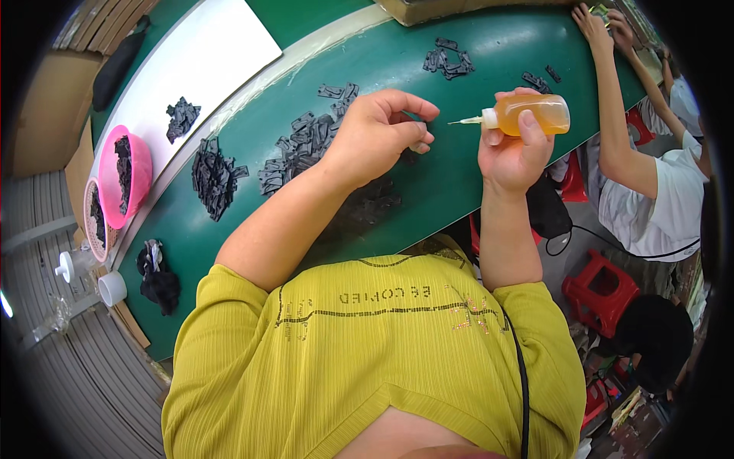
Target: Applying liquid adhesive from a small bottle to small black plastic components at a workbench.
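Note:
My right hand (516,157) is wrapped round a small squeeze bottle (539,115) of amber liquid. The bottle lies sideways, and its white cap and thin needle tip (465,121) point left toward my other hand. My left hand (386,130) hovers over the green table with thumb and fingers pinched together; whatever they hold is mostly hidden, with only something dark showing beneath the fingertips. Just beyond and left of that hand spreads a heap of small black plastic parts (306,141). Needle and left fingers are a short gap apart.
Further piles of black parts lie at the left (214,176), far right (449,60) and on a white board (222,53). Pink baskets (138,172) stand at the left edge beside a dark cloth (159,283). A co-worker's arms (612,115) reach in from the right, near red stools (600,294).

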Tool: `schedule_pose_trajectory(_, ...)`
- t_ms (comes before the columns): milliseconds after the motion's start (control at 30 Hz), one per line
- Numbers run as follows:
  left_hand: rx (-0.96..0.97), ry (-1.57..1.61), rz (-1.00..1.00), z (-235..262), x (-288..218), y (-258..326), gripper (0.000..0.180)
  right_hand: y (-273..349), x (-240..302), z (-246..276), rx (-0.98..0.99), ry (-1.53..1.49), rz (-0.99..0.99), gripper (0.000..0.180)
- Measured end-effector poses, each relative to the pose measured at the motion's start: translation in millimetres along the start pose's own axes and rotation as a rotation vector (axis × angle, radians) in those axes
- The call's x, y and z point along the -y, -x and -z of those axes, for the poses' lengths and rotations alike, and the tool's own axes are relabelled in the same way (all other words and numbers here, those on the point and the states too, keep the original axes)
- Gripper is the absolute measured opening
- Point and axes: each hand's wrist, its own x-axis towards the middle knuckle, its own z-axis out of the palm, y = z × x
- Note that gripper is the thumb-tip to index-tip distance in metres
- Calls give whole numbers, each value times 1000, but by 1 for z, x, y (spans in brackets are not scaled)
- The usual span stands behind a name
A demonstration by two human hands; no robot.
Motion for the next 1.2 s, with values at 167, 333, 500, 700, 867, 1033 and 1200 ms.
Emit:
schedule_pose_trajectory(167, -73, -48, 11, 7, -7, -2, 20, -2, -4, 1, 91, 38, 73, 25)
schedule_pose_trajectory(333, -162, -989, -175, 10, -27, -16, 24, -8, -5, 13, 9, -44, 53, 26)
schedule_pose_trajectory(500, -28, -1295, -417, 5, -14, -45, 19, -6, -3, 15, 32, -54, 66, 27)
schedule_pose_trajectory(700, 54, -1054, -302, 2, -28, -45, 17, -6, -4, 20, 10, -71, 25, 29)
schedule_pose_trajectory(867, 19, -785, -204, 8, -26, -9, 15, -6, -3, 21, 21, -117, -2, 30)
schedule_pose_trajectory(1033, 106, -74, 6, 9, 0, 7, 15, -1, -4, 14, 71, -81, -14, 29)
schedule_pose_trajectory(1200, 25, -15, -12, 5, 4, 9, 29, 8, -4, 4, 127, 3, 37, 30)
